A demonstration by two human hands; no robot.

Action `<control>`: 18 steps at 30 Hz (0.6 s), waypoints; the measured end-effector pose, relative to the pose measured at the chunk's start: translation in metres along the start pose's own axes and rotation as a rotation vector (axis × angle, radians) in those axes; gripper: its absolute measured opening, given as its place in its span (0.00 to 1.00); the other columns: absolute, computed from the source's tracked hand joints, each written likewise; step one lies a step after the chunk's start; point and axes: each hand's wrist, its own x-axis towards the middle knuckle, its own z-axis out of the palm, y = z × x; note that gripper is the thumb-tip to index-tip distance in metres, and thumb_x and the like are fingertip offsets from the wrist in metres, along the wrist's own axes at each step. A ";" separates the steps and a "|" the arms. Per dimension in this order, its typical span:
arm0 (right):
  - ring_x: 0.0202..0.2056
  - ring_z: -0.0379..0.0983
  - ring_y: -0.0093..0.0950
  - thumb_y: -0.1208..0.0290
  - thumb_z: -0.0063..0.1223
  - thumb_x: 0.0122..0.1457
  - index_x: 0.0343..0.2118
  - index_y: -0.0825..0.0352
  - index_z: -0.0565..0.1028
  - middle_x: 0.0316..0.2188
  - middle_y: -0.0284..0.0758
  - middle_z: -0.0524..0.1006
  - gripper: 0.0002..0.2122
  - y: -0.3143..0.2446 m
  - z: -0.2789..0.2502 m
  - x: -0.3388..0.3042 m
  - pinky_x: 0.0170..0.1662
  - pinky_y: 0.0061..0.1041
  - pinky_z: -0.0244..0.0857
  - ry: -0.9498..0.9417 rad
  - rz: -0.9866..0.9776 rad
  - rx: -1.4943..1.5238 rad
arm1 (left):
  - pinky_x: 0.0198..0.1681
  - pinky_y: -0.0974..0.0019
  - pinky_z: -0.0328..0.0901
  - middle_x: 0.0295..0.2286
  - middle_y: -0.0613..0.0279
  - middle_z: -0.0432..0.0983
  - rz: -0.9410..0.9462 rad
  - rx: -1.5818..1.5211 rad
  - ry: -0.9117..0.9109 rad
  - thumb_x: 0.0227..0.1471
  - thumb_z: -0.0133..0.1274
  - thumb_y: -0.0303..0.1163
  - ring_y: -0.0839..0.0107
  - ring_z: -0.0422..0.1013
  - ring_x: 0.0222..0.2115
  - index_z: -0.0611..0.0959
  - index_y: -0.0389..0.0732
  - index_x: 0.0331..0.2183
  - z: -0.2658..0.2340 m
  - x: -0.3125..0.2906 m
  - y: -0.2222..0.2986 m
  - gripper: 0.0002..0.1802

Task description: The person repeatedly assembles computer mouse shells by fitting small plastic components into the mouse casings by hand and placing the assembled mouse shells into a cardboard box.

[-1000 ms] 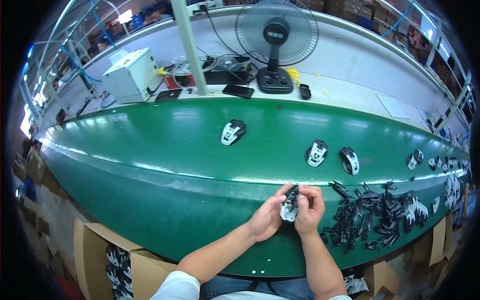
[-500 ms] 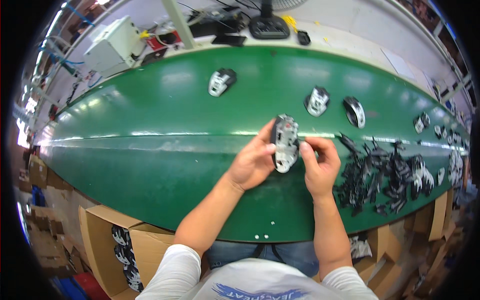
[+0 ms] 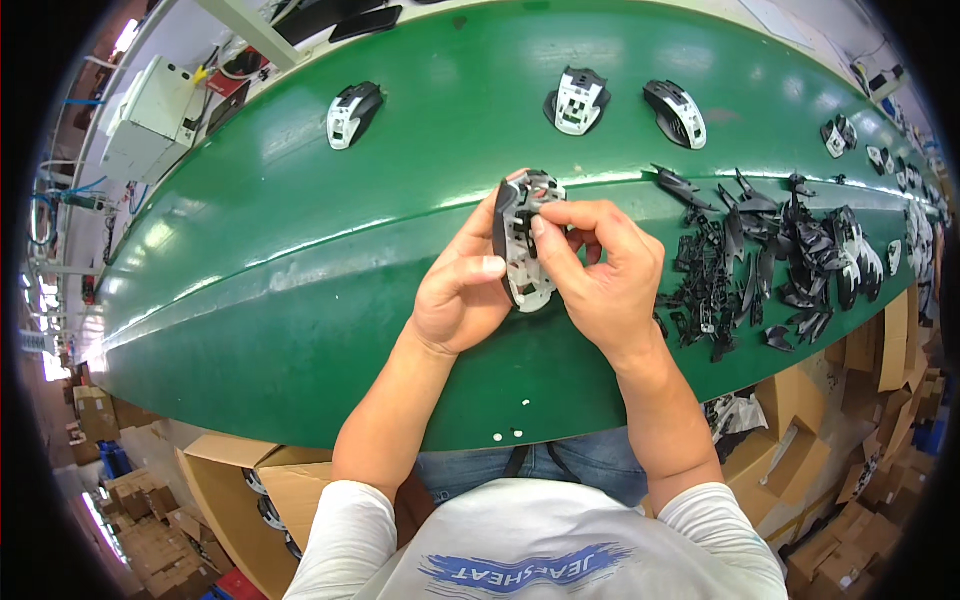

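My left hand [image 3: 462, 290] grips a computer mouse shell [image 3: 518, 292] by its black outer side, tilted so that its white, hollow inner face shows. Over that inner face, my right hand [image 3: 600, 265] is closed in a pinch, thumb and forefinger touching the middle of the shell. Something dark shows by those fingertips, too small and covered to make out. Beyond my hands lie three more black-and-white mouse shells on the green table: one at the left [image 3: 354, 115], one in the middle [image 3: 578, 102] and one farther right [image 3: 676, 113].
A heap of black plastic parts [image 3: 745, 260] spreads over the green table [image 3: 250, 330] at the right, white shells [image 3: 893, 258] beside it. Small white pieces [image 3: 498, 437] lie near the front edge. Cardboard boxes [image 3: 300, 490] stand below the table.
My right hand has gone from the shell's right edge to over its inner face. The shell is now turned more on its side. The view has shifted, so the table sits higher.
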 end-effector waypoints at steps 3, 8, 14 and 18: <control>0.26 0.80 0.21 0.80 0.70 0.58 0.37 0.70 0.85 0.32 0.36 0.86 0.05 0.001 -0.001 -0.001 0.29 0.21 0.72 0.005 0.055 0.032 | 0.71 0.52 0.59 0.64 0.54 0.71 0.017 -0.049 0.054 0.53 0.57 0.32 0.58 0.69 0.64 0.61 0.39 0.74 -0.003 0.001 0.002 0.49; 0.26 0.80 0.20 0.79 0.70 0.59 0.36 0.70 0.85 0.31 0.35 0.86 0.05 0.000 -0.003 -0.001 0.29 0.21 0.72 -0.043 0.140 0.069 | 0.71 0.52 0.60 0.64 0.54 0.71 0.025 -0.074 0.041 0.54 0.57 0.32 0.59 0.69 0.64 0.62 0.39 0.74 -0.006 0.002 0.004 0.48; 0.26 0.81 0.23 0.80 0.69 0.58 0.37 0.69 0.84 0.30 0.36 0.86 0.05 0.005 0.003 -0.006 0.30 0.23 0.74 -0.020 0.086 -0.013 | 0.72 0.54 0.58 0.66 0.56 0.66 0.003 0.026 0.005 0.57 0.55 0.28 0.61 0.66 0.65 0.58 0.41 0.75 -0.004 0.001 0.004 0.47; 0.27 0.82 0.25 0.81 0.69 0.58 0.36 0.69 0.83 0.30 0.36 0.85 0.05 0.007 0.006 -0.009 0.30 0.25 0.75 -0.012 0.013 -0.046 | 0.72 0.54 0.58 0.67 0.57 0.65 -0.015 0.095 0.008 0.59 0.54 0.28 0.61 0.66 0.66 0.57 0.41 0.76 0.000 0.002 0.002 0.47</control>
